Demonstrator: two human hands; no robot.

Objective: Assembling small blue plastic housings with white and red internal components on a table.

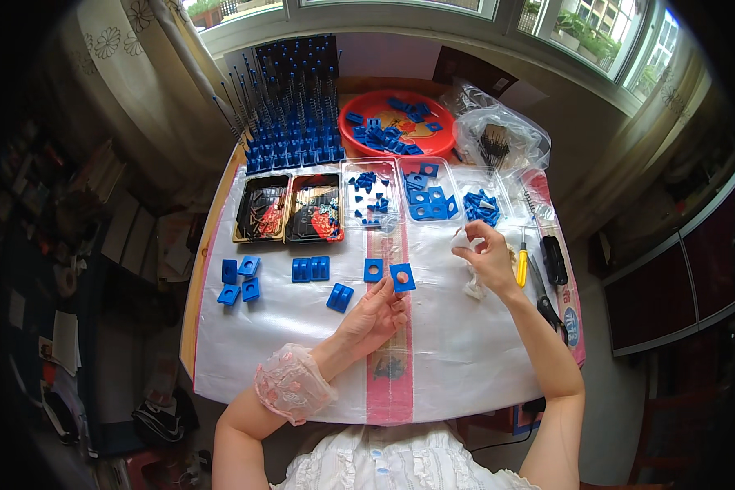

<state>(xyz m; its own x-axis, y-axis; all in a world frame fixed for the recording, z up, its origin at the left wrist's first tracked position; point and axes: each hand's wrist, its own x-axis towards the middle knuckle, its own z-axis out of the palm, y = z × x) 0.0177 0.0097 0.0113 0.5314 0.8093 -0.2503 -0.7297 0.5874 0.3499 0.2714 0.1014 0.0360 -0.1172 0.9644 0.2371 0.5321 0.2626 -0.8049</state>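
My left hand (pixel 371 314) is closed on a blue square plate with a round hole (pixel 403 282), held up by its lower edge between thumb and fingers. A similar blue piece (pixel 373 269) lies on the table just left of it. To the right, my right hand (pixel 492 257) pinches a small white piece (pixel 461 239); its exact kind is too small to tell. Under that hand lies some crumpled whitish material (pixel 474 287), partly hidden. Farther left, several blue holed blocks (pixel 239 282) stand in a group, with ridged blue pieces (pixel 310 269) nearer the middle.
Clear trays (pixel 351 214) of blue parts and black trays (pixel 238 237) of screws line the middle. Behind stand upright blue rods (pixel 290 122), a red basin (pixel 347 143) and a plastic bag (pixel 531 135). A yellow-handled screwdriver (pixel 522 265) and black-handled scissors (pixel 550 310) lie right.
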